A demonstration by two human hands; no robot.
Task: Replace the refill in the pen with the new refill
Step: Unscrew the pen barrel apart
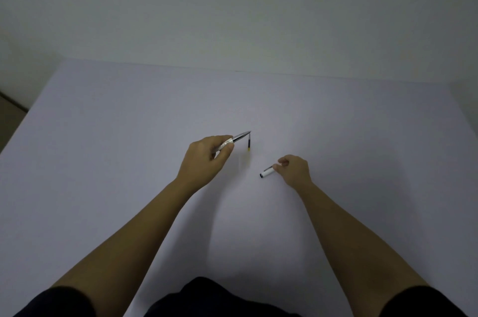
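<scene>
The left hand (207, 155) pinches the light, slippery pen (234, 140) mid-barrel, best gripped there; near it, the right hand (292, 169) pinches a cap (266, 172); a thin, bendable refill (249, 142) lies on the bench (103, 135) just beside the pen's tip.

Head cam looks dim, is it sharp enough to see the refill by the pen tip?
Head view: dim and even, no glare, soft arm shadows on the table; wide-angle bend at the edges; the refill is small and blurred under the pen in the left hand.

A bare indoor room, dimly lit, of no sure kind: a wide pale surface (108, 135) runs up against a blank off-white wall (232, 6), with a strip of darker floor (10, 109) at the left.
</scene>
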